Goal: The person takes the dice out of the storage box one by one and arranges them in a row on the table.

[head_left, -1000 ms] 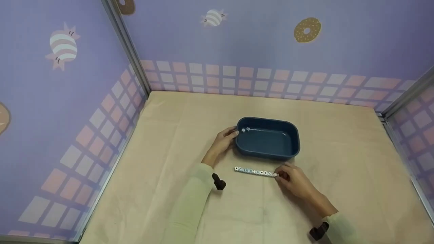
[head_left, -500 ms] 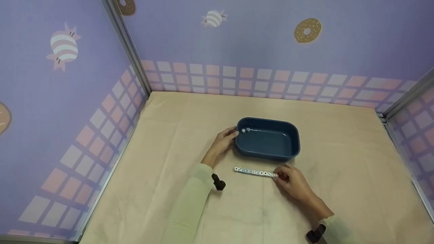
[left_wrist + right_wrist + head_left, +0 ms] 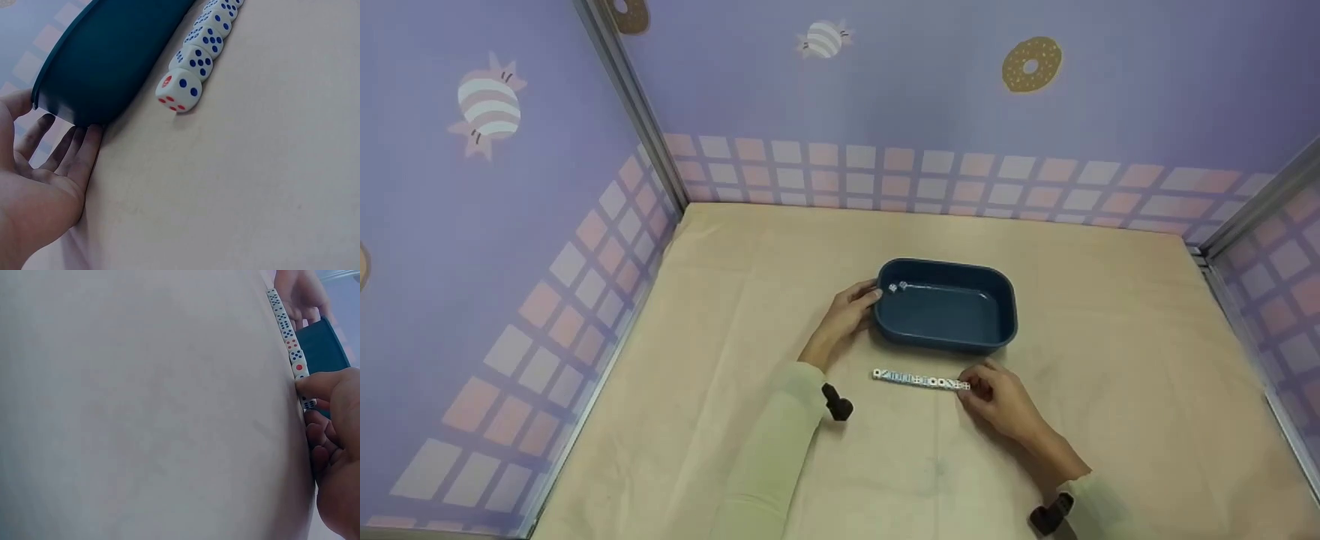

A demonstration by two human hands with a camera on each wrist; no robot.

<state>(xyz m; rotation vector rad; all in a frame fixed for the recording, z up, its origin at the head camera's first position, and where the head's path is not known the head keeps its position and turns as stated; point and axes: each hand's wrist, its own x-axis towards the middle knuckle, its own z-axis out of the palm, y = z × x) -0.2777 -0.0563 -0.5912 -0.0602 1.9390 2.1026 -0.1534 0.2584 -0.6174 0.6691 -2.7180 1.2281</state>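
Note:
A dark blue rectangular tub [image 3: 946, 313] stands on the cloth. My left hand [image 3: 840, 319] holds its left end, thumb at the rim and fingers against the outer wall [image 3: 79, 118]. Two small dice [image 3: 898, 286] lie inside near that end. In front of the tub runs a straight row of white dice [image 3: 915, 379], touching side by side. The left wrist view shows the row's near die [image 3: 180, 90] with blue and red pips. My right hand [image 3: 1005, 401] pinches the row's right end; in the right wrist view the thumb [image 3: 318, 385] covers part of the end dice.
A beige cloth [image 3: 765, 285] covers the table. Purple patterned panels [image 3: 930, 90] stand at the back and on both sides, joined by metal posts [image 3: 634, 97]. A dark device [image 3: 838, 403] sits on the left wrist, another [image 3: 1051, 515] on the right.
The right hand has shifted slightly to the left along the row's end. The whole head view has moved a little. Left hand and tub stay together, with both dice still inside.

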